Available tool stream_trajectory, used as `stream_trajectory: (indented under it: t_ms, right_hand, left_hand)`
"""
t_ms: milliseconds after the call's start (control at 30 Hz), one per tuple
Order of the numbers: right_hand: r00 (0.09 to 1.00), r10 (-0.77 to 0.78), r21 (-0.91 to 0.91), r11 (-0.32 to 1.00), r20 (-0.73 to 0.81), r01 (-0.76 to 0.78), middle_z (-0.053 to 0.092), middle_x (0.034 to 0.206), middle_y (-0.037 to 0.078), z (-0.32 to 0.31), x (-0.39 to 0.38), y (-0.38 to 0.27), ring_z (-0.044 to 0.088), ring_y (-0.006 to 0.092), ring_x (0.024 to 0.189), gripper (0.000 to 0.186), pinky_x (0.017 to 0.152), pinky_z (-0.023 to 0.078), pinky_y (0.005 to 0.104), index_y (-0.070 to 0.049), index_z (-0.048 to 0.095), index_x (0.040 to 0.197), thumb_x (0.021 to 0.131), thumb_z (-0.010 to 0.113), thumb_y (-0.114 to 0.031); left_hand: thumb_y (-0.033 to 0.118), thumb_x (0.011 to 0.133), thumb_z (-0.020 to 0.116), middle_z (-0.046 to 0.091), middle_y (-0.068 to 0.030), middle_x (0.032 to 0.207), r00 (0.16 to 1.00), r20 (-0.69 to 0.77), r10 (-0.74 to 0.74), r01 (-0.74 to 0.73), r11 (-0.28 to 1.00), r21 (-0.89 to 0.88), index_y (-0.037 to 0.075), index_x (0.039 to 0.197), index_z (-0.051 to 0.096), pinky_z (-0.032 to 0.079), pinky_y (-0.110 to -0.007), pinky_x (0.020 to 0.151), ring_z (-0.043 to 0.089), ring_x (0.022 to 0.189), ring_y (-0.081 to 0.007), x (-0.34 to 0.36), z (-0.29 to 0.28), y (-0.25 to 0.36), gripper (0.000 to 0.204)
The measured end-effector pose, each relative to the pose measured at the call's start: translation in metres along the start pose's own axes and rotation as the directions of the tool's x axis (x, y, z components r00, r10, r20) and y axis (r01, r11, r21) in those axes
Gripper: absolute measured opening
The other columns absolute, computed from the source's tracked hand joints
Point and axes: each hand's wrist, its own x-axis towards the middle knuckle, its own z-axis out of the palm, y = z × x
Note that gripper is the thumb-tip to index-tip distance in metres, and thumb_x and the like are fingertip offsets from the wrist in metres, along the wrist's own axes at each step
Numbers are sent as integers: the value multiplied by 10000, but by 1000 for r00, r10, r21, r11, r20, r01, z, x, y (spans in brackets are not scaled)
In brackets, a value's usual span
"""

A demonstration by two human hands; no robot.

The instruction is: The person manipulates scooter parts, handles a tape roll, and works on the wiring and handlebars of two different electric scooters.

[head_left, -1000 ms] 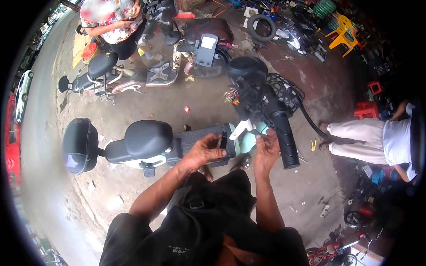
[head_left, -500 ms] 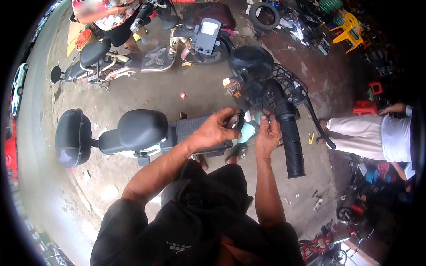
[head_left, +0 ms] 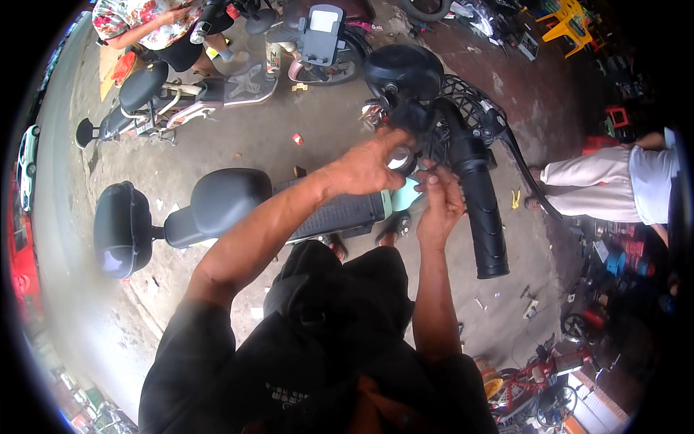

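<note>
My left hand is closed round a small black roll with a pale centre, which looks like a roll of tape. It is beside the steering column of an electric scooter, under the black headlight housing. Close by on the right, my right hand has thumb and fingers pinched together; what they hold is too small to make out. That hand is just left of the black handlebar grip, whose brake lever slants away to the right. A bunch of keys hangs near the column.
The scooter's black seat and rear box extend left. Another scooter stands beyond, with a person in a floral top. At right stands a person in pale trousers. A yellow chair and scattered tools surround the floor.
My left hand has moved up and right with the roll, closer to the steering column. My right hand has shifted slightly right and stays pinched. The whole view has also shifted a little.
</note>
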Motion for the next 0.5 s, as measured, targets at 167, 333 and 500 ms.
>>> stream_trajectory:
  t_ms: [167, 333, 500]
  right_hand:
    - [993, 116, -58, 992, -1, -116, 680, 1094, 122, 1, 3, -10, 660, 181, 909, 348, 736, 515, 293, 51, 575, 1237, 954, 627, -145]
    - [969, 248, -37, 968, 12, -247, 679, 1072, 106, -7, 9, -11, 664, 177, 898, 404, 738, 513, 297, 36, 547, 1282, 944, 645, -162]
    - [945, 284, 26, 956, 161, -292, 671, 1094, 89, -16, 21, -11, 654, 159, 910, 443, 739, 494, 288, 9, 525, 1334, 942, 644, -161]
  left_hand:
    - [34, 713, 685, 540, -126, 1194, 998, 41, 40, -42, 998, 51, 91, 1266, 549, 439, -374, 1012, 501, 1208, -301, 12, -3, -5, 572]
    - [175, 687, 729, 539, -175, 1233, 989, 119, 93, -102, 992, 76, 104, 1249, 602, 450, -418, 998, 520, 1189, -363, 26, -7, -1, 580]
    - [41, 694, 662, 549, -118, 1236, 987, 144, 70, -86, 991, 103, 106, 1255, 618, 450, -358, 1001, 502, 1230, -295, 25, -10, 11, 566]
